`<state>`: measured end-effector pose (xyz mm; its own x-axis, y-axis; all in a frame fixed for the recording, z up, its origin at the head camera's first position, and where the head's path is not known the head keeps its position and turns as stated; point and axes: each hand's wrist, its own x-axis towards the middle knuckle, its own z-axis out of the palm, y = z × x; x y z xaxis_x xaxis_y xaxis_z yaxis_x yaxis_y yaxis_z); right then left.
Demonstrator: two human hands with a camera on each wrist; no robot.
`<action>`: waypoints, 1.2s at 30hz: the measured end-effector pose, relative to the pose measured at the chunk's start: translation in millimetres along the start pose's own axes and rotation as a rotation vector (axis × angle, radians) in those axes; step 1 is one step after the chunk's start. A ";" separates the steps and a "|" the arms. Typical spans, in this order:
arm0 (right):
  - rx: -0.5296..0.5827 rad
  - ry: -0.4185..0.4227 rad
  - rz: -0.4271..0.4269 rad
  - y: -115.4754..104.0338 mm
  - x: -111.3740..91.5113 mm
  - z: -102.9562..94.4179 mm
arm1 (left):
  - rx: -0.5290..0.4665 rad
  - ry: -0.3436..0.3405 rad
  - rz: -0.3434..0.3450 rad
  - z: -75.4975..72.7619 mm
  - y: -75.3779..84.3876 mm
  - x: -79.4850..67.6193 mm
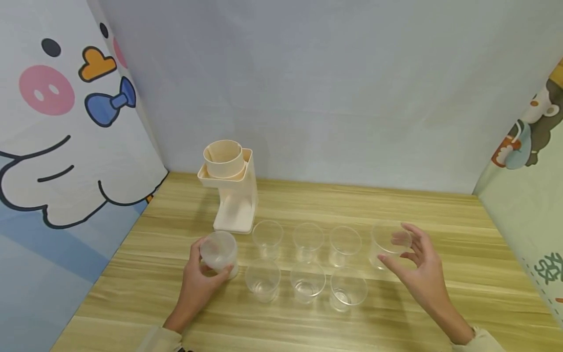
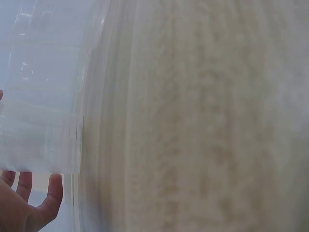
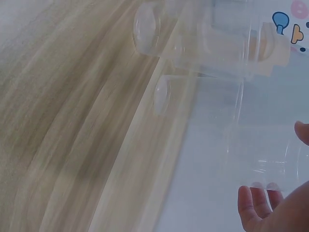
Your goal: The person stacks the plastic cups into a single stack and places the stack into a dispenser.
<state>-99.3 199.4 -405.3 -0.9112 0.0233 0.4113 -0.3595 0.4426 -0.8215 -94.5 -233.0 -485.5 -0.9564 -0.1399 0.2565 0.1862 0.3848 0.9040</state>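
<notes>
The left hand is curled around a frosted cup and the right hand around a single clear cup farther right, while six other cups in two rows block the table between them, a cream stand rising behind the frosted cup.

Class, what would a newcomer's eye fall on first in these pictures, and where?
Probably the big white cartoon figure on the backdrop at left. Next, six clear cups in two rows of three on the wooden table, between the left hand gripping a cloudier cup and the right hand holding another clear cup. A cream stand rises behind them, towards the left.
</notes>
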 end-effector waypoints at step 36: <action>0.105 -0.091 -0.153 -33.8 12.3 17.2 | 0.007 -0.010 -0.006 -0.6 0.8 -1.0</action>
<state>-101.9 169.3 -379.2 -0.8572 -0.1205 0.5007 -0.5096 0.3388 -0.7909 -93.2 -233.1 -484.8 -0.9597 -0.1336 0.2474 0.1785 0.3904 0.9032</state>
